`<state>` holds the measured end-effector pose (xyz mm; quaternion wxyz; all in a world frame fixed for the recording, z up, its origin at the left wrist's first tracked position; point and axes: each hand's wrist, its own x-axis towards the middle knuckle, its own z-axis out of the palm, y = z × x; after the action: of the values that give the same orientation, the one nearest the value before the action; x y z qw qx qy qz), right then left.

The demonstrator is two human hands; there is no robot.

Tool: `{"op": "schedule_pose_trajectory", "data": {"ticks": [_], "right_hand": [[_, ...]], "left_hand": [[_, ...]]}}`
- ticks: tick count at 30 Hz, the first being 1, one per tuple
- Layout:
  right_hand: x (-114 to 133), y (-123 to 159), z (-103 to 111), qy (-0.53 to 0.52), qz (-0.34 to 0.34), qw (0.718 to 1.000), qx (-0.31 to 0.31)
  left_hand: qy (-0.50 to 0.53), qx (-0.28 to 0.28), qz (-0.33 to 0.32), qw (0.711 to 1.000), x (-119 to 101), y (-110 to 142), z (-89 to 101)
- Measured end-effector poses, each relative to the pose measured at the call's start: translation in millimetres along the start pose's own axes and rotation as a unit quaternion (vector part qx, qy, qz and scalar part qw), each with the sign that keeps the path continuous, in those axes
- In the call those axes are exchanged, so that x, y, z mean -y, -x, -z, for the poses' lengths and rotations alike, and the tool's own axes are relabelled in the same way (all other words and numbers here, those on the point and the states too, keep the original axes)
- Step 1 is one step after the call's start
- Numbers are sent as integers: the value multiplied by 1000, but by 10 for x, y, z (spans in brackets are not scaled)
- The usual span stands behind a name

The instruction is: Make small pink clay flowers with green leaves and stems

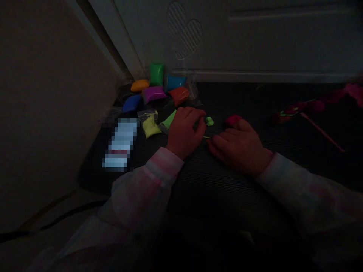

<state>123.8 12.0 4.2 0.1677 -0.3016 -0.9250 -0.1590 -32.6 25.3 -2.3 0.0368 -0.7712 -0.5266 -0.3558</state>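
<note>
My left hand (186, 130) is curved over the dark table, thumb and forefinger apart, just left of a small light-green lump of modelling clay (209, 121). Its wrist side overlaps a packet of light-green clay (169, 121). My right hand (239, 147) is closed, fingertips pinching the end of a thin yellowish stick (207, 137). The stick points left toward my left thumb; whether it is a tool or a clay strand is too dim to tell. Behind my right knuckles lies a pinkish-red lump of clay (233, 120), partly covered by the hand.
Left of my hands lie a yellow clay packet (151, 126), a blue one (131, 103) and several others. A phone with a lit, blurred screen (121, 143) lies near the table's left edge. At right is a braided reddish clay piece (295, 109) with a thin pink stick (323, 132).
</note>
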Motion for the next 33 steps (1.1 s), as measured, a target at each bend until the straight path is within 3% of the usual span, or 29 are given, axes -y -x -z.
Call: {"op": "schedule_pose_trajectory", "data": {"ticks": [13, 17, 24, 29, 33], "right_hand": [[45, -8, 20, -3, 33, 999, 17], [13, -40, -10, 3, 1, 1000, 24], [66, -18, 16, -20, 25, 999, 32], [45, -47, 6, -2, -8, 1000, 25], [84, -29, 30, -29, 19, 999, 32]], "left_hand": [[13, -2, -12, 1000, -13, 1, -1], [7, 9, -11, 1000, -13, 0, -1], [41, -21, -19, 999, -10, 1, -3], [50, -24, -17, 998, -10, 0, 2], [58, -26, -22, 998, -10, 2, 0]]}}
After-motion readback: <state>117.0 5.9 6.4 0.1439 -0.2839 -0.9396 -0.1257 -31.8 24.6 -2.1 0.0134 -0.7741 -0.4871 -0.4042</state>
